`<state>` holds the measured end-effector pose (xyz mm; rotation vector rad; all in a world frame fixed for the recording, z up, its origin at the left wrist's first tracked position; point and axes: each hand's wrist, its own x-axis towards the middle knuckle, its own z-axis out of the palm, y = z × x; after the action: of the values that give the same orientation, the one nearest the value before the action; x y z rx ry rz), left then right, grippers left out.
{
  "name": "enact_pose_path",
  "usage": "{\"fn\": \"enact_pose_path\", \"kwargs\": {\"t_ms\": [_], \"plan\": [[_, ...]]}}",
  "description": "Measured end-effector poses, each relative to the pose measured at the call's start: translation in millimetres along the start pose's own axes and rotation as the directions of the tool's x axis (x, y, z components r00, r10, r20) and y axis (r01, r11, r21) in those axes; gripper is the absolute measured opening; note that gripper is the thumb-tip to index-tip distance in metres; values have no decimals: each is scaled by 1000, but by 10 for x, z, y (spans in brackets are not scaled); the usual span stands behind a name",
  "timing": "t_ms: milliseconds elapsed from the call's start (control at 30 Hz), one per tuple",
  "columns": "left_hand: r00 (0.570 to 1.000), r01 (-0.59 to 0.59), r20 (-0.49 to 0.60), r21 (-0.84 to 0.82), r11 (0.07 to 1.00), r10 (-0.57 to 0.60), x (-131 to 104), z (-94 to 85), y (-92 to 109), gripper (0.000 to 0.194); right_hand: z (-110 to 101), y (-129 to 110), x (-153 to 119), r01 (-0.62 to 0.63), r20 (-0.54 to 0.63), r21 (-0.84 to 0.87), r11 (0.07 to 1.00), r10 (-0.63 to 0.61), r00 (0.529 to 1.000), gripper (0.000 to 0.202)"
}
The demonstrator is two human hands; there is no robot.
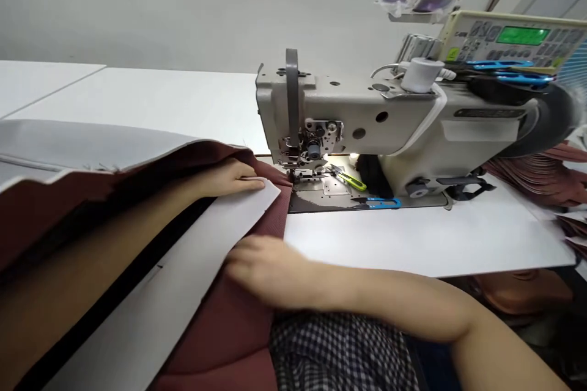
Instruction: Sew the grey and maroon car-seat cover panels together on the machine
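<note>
A long white backing strip (192,250) runs diagonally over maroon fabric (229,317). Near the strip's tip my left hand (229,180) is closed on it, thumb on top, fingers partly under a fold of the fabric. My right hand (261,269) is curled at the strip's lower edge, gripping the maroon fabric, and is slightly blurred. Its fingertips are partly hidden. The fabric's far edge lies just left of the needle area of a grey sewing machine (343,116). White lining (92,140) shows on the folded-back part at left.
Yellow-green thread snips (351,180) and blue snips (383,202) lie on the machine bed. More blue-handled scissors (523,78) rest on the machine's top, near a control panel (523,36). Stacked maroon pieces (545,180) sit at right on the white table (413,244).
</note>
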<state>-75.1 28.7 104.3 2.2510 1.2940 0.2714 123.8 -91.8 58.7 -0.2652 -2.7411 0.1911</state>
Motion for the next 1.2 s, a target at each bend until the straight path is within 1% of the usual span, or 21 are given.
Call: {"fn": "enact_pose_path", "kwargs": {"t_ms": [33,67,100,133,167,200,267,300,333,400,467,533,600,667,733,800,867,933,1000,1133,1200], "plan": [[999,-46,29,-15,999,46,-56,-10,22,50,-41,176,-95,-91,-31,-45,995,89,996,23],[995,-76,54,-45,996,78,-92,-14,42,49,-69,355,-183,-216,-63,-85,973,211,975,28],[992,-101,63,-65,993,105,-102,-13,59,47,-80,517,-253,-305,-82,-110,946,297,951,34],[991,-122,52,-53,991,125,-84,-7,72,46,-74,648,-302,-350,-81,-130,928,342,936,39],[989,-145,42,0,989,145,-40,5,80,44,-55,738,-330,-371,-75,-147,917,363,929,44],[984,-176,33,81,981,174,22,22,83,41,-24,785,-338,-366,-66,-164,916,360,931,47],[972,-227,8,262,938,233,169,74,69,35,50,772,-318,-333,-60,-211,919,328,943,46],[970,-230,3,320,919,242,234,109,51,32,87,731,-302,-326,-67,-241,914,319,945,42],[974,-215,6,332,918,226,282,149,26,31,120,680,-289,-317,-71,-272,909,309,948,36],[990,-143,18,236,961,143,315,241,-36,31,164,582,-278,-296,-76,-316,901,287,955,29],[998,-62,2,59,996,62,274,338,-95,33,178,515,-290,-285,-94,-322,903,269,959,30],[997,-1,-82,-90,996,-6,202,423,-124,37,165,488,-307,-276,-123,-286,917,250,960,31],[987,35,-152,-131,991,-55,152,477,-114,37,133,496,-316,-277,-142,-196,941,253,957,31],[985,60,-157,-77,995,-72,149,495,-78,36,99,523,-317,-302,-162,-87,949,286,945,31],[990,79,-115,2,997,-79,185,491,-35,32,79,552,-316,-324,-182,-40,945,312,933,31],[991,104,-92,68,992,-98,231,485,0,27,76,572,-318,-313,-176,-67,947,298,938,24],[986,129,-120,110,986,-116,261,494,23,24,81,584,-320,-277,-137,-106,955,262,955,18],[975,152,-181,133,979,-127,269,517,39,24,80,592,-319,-263,-121,-128,956,248,961,19],[968,167,-213,147,975,-133,266,544,53,26,66,601,-314,-267,-121,-135,954,252,960,19],[968,183,-205,181,966,-145,268,575,78,32,15,613,-302,-268,-111,-128,955,255,961,19],[968,186,-203,208,960,-144,275,578,87,33,-13,613,-298,-299,-138,-136,944,281,950,19]]}}
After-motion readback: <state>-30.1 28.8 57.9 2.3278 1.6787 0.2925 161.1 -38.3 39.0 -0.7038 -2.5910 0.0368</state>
